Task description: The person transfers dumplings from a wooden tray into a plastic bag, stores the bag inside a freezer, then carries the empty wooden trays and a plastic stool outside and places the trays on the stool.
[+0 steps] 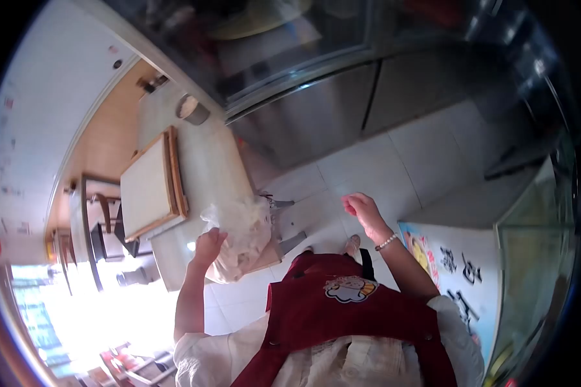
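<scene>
My left hand (209, 247) is closed on the gathered top of a translucent plastic bag (245, 235). Pale contents show through the bag, but I cannot make out what they are. The bag is at the near end of a light-coloured table (213, 151). Off to the right, my right hand (361, 209) is raised over the tiled floor, its fingers curled in. Whether anything small sits between those fingers is too blurred to tell. A beaded bracelet (387, 242) circles my right wrist.
Framed pale boards (152, 187) and a metal container (192, 110) rest on the table. Steel cabinets (303, 122) run along the far side. A counter with a printed panel (458, 271) stands at right. Chairs (103, 209) are at left.
</scene>
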The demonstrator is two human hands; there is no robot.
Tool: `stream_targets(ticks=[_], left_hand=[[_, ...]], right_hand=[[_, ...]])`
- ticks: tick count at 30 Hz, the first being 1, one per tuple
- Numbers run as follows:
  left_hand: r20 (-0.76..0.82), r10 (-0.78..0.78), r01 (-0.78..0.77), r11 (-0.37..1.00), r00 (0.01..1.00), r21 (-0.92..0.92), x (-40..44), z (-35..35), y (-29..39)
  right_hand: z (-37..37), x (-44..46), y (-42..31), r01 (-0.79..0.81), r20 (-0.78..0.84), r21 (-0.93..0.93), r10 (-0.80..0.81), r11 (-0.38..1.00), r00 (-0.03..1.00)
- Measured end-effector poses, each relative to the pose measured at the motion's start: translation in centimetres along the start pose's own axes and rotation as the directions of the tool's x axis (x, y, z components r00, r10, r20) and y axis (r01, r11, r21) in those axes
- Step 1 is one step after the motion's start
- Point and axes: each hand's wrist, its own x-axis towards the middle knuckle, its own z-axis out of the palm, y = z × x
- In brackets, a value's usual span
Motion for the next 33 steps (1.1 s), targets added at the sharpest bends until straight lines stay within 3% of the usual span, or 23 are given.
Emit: stream_targets(ticks=[4,7,8,13,15,19,21,22,24,27,30,33], left_hand=[[-0.14,-0.309,0.267,0.929,0.941,-0.258,-0.9,1.4,0.4],[-0.235,-0.495,0.31,0.781,0.836,-0.542,-1.1,2.7,1.3],[-0.239,-0.545,0.243,0.667,0.804,-0.705,-0.9,3.0,1.8],[-0.242,-0.676,0.318,0.593,0.696,-0.74,0.2,3.6,2.3],[-0.245,-0.707,0.373,0.596,0.664,-0.711,0.4,2.6,3.4],[-0.223,-0.744,0.417,0.566,0.63,-0.711,0.1,2.4,2.9],[-0.205,-0.76,0.448,0.553,0.617,-0.703,-0.5,2.4,2.8],[-0.225,-0.753,0.455,0.577,0.619,-0.678,-0.9,3.0,2.5],[-0.217,-0.761,0.499,0.583,0.611,-0.641,-1.5,4.5,1.9],[-0.284,-0.736,0.492,0.639,0.614,-0.591,-1.5,5.1,1.8],[-0.198,-0.773,0.493,0.556,0.603,-0.669,-1.6,5.2,1.3],[-0.222,-0.729,0.481,0.616,0.647,-0.624,-0.8,4.7,1.0]], right_hand=[[0.7,2.6,-1.0,-0.014,0.12,-0.083,0.024,0.996,0.993],[3.5,5.5,-2.0,-0.019,0.18,-0.154,0.047,0.988,0.983],[3.8,7.6,-1.3,0.05,0.293,-0.258,0.028,0.965,0.956],[15.4,13.4,-6.6,0.276,0.511,-0.406,-0.034,0.871,0.859],[21.2,17.0,-6.8,0.318,0.623,-0.328,-0.049,0.89,0.781],[33.8,26.6,-5.6,0.048,0.539,-0.18,0.058,0.983,0.84],[38.8,33.5,-4.4,-0.208,0.498,0.059,0.152,0.976,0.853],[41.3,36.1,-4.4,-0.241,0.427,0.162,0.152,0.957,0.891],[45.8,40.6,-4.3,-0.271,0.292,0.349,0.171,0.897,0.941],[49.8,43.2,-5.0,-0.171,0.142,0.454,0.118,0.874,0.983],[51.7,44.0,-4.8,-0.12,0.058,0.479,0.106,0.87,0.993],[50.3,44.8,-3.8,-0.095,0.226,0.37,0.01,0.924,0.974]])
